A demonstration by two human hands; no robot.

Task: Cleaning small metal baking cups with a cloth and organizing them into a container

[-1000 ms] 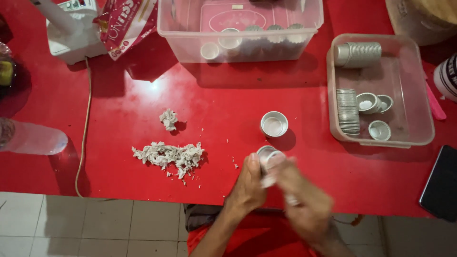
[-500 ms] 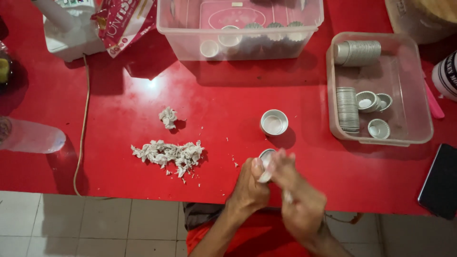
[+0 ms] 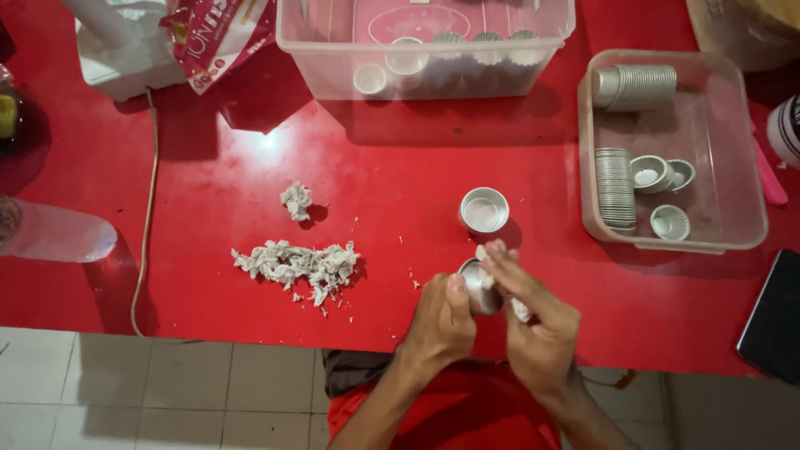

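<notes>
Two clear plastic tubs [image 3: 425,71] [image 3: 750,225], two stacks of foil cups [image 3: 637,87] [image 3: 615,189], three loose cups [image 3: 650,172] in the right tub, two dough piles [image 3: 296,264] [image 3: 297,201].

Lit evenly from above, moderately bright. Showed a small glare spot on the red table [image 3: 250,200] near the upper left. Cast soft, dark shadows below the clear plastic bins [image 3: 425,50]. Blurred slightly at both hands [image 3: 492,308]; corners dimmer.

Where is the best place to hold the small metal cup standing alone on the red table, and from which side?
Probably grip the metal cup by its rim, thumb and finger on opposite outer walls, coming from above. It stands upright, mouth up, apart from the left hand and right hand, with bare red table around it.
</notes>
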